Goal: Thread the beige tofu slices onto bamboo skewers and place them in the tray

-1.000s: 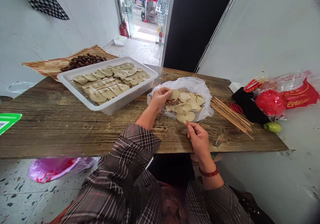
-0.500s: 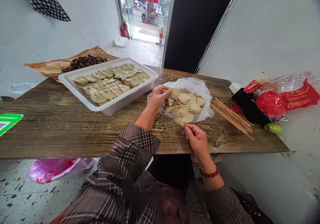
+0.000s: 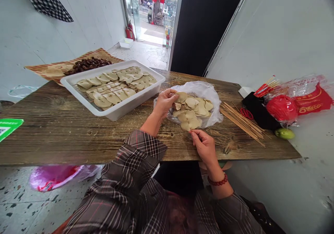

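Observation:
Between thumb and fingers, my left hand (image 3: 165, 103) pinches a pale round slice (image 3: 182, 96) at the left side of an opened clear plastic bag (image 3: 215, 112). More thin beige slices (image 3: 200, 108) lie heaped in that bag. My right hand (image 3: 205, 145), just in front of the bag, is closed on the lower end of a thin skewer. Threaded on this skewer are slices (image 3: 190, 124) that reach up toward the left hand; most of the stick is hidden behind them. Loose bamboo skewers (image 3: 242, 124) lie on the table to the right of the bag.
A white plastic tray (image 3: 112, 114) of skewered slices stands left on the wooden table (image 3: 65, 133). Behind it, dark brown pieces (image 3: 88, 65) lie on patterned paper. At right are red scissors (image 3: 246, 113), a black box (image 3: 258, 110), red packages (image 3: 283, 107) and a green fruit (image 3: 284, 133).
My right hand has shifted very slightly to the left with the skewer and its lowest slice. My left hand keeps its pinch in nearly the same place.

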A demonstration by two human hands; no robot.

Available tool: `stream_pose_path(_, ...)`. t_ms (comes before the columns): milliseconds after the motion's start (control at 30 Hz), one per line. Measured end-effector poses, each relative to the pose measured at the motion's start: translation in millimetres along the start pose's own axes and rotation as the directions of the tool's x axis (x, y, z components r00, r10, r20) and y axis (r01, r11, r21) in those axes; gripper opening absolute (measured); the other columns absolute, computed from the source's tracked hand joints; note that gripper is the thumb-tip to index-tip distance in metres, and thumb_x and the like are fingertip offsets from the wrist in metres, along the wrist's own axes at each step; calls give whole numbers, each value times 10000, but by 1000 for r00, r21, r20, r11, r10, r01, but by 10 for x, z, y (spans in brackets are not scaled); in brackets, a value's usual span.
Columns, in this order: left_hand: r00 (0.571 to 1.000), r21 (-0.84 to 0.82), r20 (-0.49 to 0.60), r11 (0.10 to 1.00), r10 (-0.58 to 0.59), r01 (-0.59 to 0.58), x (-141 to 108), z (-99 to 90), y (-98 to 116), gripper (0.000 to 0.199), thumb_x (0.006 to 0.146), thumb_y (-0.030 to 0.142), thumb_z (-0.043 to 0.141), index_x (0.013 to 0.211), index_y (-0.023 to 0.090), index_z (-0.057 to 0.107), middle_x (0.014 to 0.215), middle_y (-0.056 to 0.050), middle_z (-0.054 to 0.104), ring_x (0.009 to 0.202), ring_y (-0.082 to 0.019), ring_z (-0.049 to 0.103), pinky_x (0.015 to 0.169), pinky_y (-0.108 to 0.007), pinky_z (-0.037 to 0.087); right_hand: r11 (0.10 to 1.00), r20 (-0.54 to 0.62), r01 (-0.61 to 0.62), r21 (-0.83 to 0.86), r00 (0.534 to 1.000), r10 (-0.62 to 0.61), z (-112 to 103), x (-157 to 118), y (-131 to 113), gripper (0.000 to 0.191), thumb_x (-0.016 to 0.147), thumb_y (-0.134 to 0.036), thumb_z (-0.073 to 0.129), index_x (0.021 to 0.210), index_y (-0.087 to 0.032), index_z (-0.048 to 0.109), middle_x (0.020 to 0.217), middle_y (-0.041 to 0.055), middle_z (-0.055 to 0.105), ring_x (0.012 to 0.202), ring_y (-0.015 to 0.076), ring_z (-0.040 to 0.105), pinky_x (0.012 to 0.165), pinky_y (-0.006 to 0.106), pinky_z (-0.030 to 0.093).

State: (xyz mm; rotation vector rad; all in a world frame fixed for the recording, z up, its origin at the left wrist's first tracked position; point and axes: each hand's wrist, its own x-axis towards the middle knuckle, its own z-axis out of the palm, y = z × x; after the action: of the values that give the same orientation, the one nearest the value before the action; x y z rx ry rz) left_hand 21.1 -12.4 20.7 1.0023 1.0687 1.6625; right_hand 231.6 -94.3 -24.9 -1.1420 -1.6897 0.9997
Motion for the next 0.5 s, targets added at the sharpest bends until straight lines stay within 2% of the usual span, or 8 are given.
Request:
stream_pose_path(333,997,67,-28,996,66,-64,-2,-6,18,159,678,269,702,751,160,612,656,28,583,584,-75,488,528,-177,392,1000,10,4,7,1000,-4,5,-2,0,287,886,-411,586,873,-169,740,537,-32,530,488,107,462,488,234,342)
stream_pose_path(500,996,103,-2,991,86,-85,14,-9,-12,161,681,283,701,759,165,625,644,30,558,589,-82,468,545,-191,382,1000,0,-7,17,1000,7,10,4,4,292,882,-418,592,870,-163,733,539,-36,516,482,102,442,485,235,333)
